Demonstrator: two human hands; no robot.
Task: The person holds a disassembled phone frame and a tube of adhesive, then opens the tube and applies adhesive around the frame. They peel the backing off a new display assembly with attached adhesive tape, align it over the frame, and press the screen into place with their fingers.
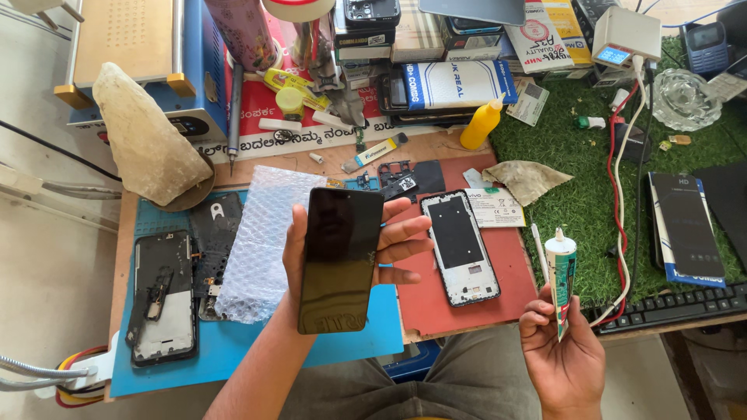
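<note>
**Screen panel in one hand, glue tube in the other, frame lying bare**

Nearest: the right hand (562, 354) sits low at the table edge, fingers curled round the lower end of a white-and-green glue tube (560, 276), nozzle up. Whether the cap is on or off is too small to tell.

Left hand (373, 245) is raised above the mats, palm up, fingers spread wide behind a black screen panel (341, 257); thumb on the left edge, fingertips showing past the right edge. The panel is held off the table, glass dark, tilted slightly.

Just beyond, on the red mat (467, 299), a phone frame (459, 247) lies flat with nothing fitted into it. No glue bead can be made out on its rim. Judgement: the phone is stripped and the parts laid out; gluing and seating of the panel look not yet done.

Left, on the blue mat (233, 350): a sheet of bubble wrap (264, 241), touching an opened phone body (163, 299) with its innards exposed.

Farther: a small circuit part (401, 183) near the frame's top, a crumpled cloth (525, 179), a yellow bottle (480, 124), stacked boxes (451, 82) at the back, a black keyboard (673, 307) on green turf at right.
</note>
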